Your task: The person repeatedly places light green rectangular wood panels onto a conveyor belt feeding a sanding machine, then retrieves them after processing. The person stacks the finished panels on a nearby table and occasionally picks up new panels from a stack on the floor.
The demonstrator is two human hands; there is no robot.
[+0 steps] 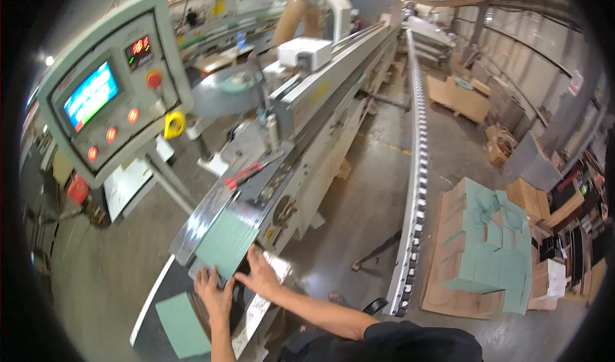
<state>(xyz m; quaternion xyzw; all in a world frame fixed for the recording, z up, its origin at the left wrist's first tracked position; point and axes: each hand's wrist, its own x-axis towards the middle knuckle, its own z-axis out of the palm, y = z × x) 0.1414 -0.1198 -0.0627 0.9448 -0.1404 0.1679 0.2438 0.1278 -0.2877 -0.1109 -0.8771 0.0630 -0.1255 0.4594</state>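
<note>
A pale green rectangular panel (227, 245) lies on the metal infeed bed of a long machine. My left hand (214, 293) rests at the panel's near edge with its fingers apart. At the near right corner, my right hand (261, 275) touches the panel's edge with fingers stretched out. Neither hand is wrapped round it. Another green panel (182, 325) lies on the dark curved table (157, 293), left of my left forearm. Red-handled pliers (245, 175) rest on the machine bed beyond the first panel.
A control panel (109, 99) with a lit screen and buttons stands at the left, yellow tape (173, 125) hanging beside it. A roller rail (418, 138) runs along the machine's right. Several stacks of green panels (487, 246) sit on cardboard at the right.
</note>
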